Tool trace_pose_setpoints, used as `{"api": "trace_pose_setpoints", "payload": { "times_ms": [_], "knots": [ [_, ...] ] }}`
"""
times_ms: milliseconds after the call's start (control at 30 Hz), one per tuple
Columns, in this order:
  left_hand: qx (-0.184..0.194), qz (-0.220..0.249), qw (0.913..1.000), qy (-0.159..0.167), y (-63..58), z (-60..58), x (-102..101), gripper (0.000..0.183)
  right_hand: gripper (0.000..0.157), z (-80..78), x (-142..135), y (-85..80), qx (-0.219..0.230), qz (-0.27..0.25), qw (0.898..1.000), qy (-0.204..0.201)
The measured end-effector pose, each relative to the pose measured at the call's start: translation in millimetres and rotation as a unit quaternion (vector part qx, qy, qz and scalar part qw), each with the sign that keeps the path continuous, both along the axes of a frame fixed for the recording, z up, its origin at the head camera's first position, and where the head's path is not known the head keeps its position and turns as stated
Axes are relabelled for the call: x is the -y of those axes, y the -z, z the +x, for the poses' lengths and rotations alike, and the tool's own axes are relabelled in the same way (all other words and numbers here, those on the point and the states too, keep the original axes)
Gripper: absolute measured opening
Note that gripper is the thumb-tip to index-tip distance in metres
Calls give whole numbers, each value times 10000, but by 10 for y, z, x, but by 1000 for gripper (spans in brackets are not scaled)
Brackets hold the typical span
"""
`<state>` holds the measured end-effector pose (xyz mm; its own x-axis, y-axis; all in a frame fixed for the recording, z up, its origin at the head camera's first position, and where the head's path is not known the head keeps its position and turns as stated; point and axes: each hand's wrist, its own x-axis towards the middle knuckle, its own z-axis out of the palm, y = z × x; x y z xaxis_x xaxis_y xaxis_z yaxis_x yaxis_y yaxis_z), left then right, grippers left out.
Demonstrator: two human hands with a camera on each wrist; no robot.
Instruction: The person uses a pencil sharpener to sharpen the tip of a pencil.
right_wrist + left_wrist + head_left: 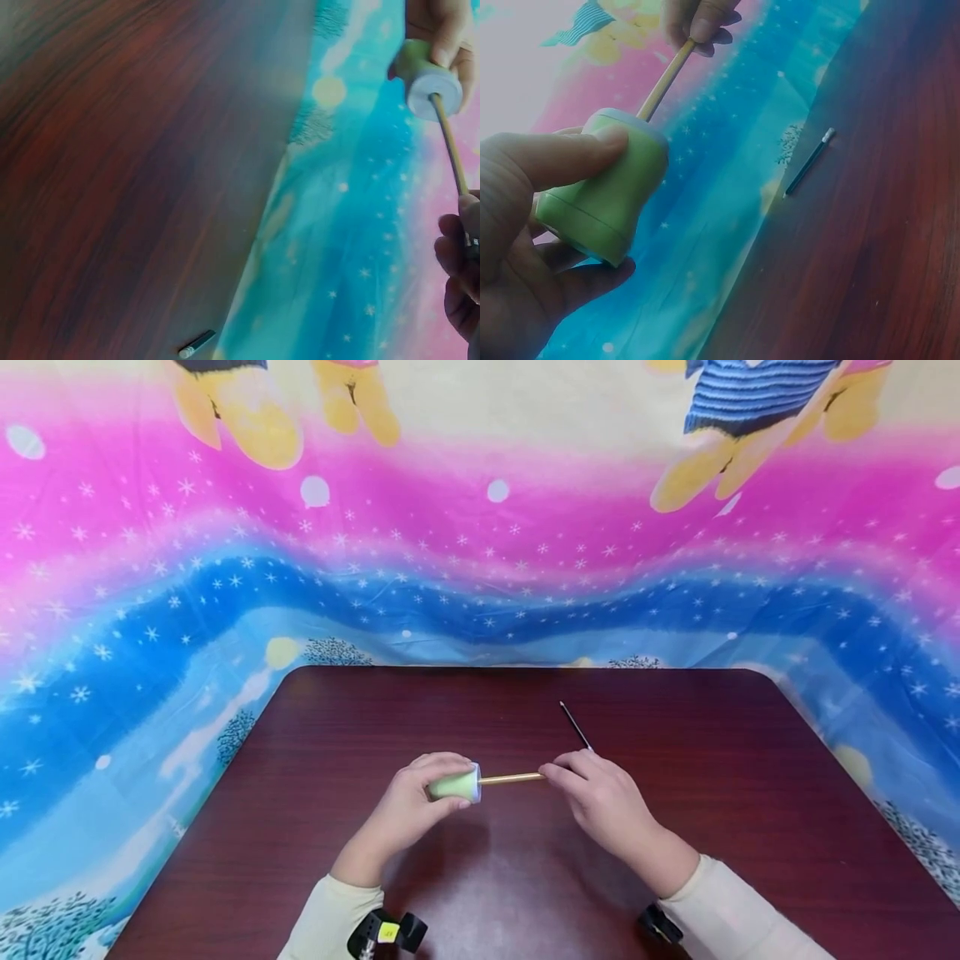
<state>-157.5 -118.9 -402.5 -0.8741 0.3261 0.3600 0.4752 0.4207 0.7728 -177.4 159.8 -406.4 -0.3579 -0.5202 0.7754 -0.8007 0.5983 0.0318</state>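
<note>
My left hand [411,797] grips a green pencil sharpener [607,187] with a whitish end, thumb and fingers around its body. A yellow pencil [510,778] runs into the hole in that end, and its tip is hidden inside. The other end is pinched between the fingertips and thumb of my right hand [603,793]. In the head view the sharpener lies sideways above the table, its whitish end facing my right hand. Just beyond the right hand, a dark pencil [810,163] with a pale end lies on the table.
The dark red-brown wooden table [375,718] has rounded far corners. A colourful printed cloth [480,543] in pink and blue hangs behind and along its sides. Each wrist wears a small black camera [386,931].
</note>
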Motion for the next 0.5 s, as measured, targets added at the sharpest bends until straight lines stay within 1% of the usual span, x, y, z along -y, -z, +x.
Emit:
{"api": "trace_pose_setpoints", "payload": {
  "times_ms": [67,133,233,333,367,433,500],
  "knots": [
    [76,21,10000,-11,-13,-7,12,38,37,-26,22,8,-104,74,9999,-83],
    [130,45,9999,-20,-26,-14,21,38,38,-41,47,15,-191,165,9995,-164],
    [147,100,9998,-33,-42,-24,28,38,33,-39,82,26,-225,246,9991,-251],
    [107,115,9999,-40,-50,-29,32,38,32,-29,106,27,-239,176,9990,-320],
    [97,125,9999,-39,-53,-29,33,37,32,-25,111,25,-229,153,9991,-321],
    [111,126,9999,-36,-58,-26,36,37,27,-20,116,19,-217,125,9993,-281],
    [169,171,9997,1,-62,-22,40,38,26,-24,114,13,-268,179,9993,-193]
  ]
}}
